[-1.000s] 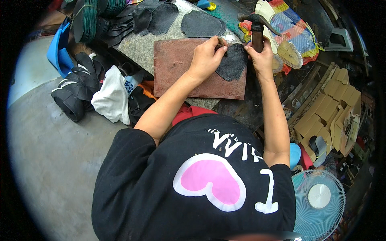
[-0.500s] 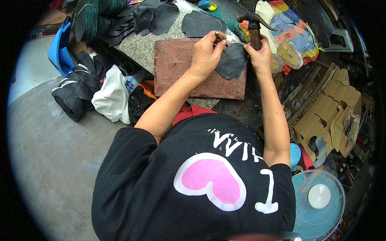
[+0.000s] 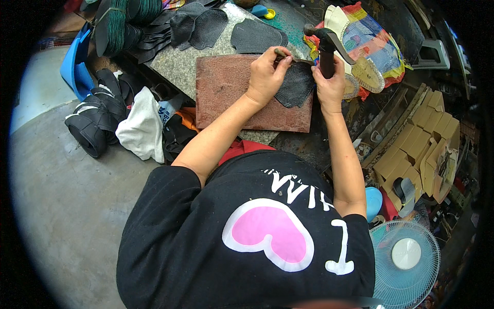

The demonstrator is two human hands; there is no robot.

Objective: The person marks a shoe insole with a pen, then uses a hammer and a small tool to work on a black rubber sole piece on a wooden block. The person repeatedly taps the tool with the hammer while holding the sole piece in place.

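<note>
A black textured leather piece (image 3: 296, 88) lies at the right side of a reddish-brown board (image 3: 221, 98). My left hand (image 3: 265, 77) rests over the board at the leather's left edge, its fingers closed on a short rod-shaped tool (image 3: 279, 52); the tool's lower end is hidden. My right hand (image 3: 330, 87) is wrapped round the dark handle of a hammer (image 3: 326, 56), which stands head up. Its thumb and fingers also meet the leather's right edge. Beyond the board, another black leather piece (image 3: 258, 36) lies flat on the grey stone slab (image 3: 177, 68).
More black leather pieces (image 3: 206, 26) and bundled dark soles (image 3: 110, 28) sit at the far left. Pale stitched soles (image 3: 368, 73) rest on a colourful mesh bag (image 3: 380, 44) at the far right. Cardboard boxes (image 3: 411, 141) and a fan (image 3: 406, 262) stand at the right.
The hammer has tilted in my right hand, the right end of its head dropping nearer the hand. My left hand still pinches the rod at the leather. The whole view has shifted slightly.
</note>
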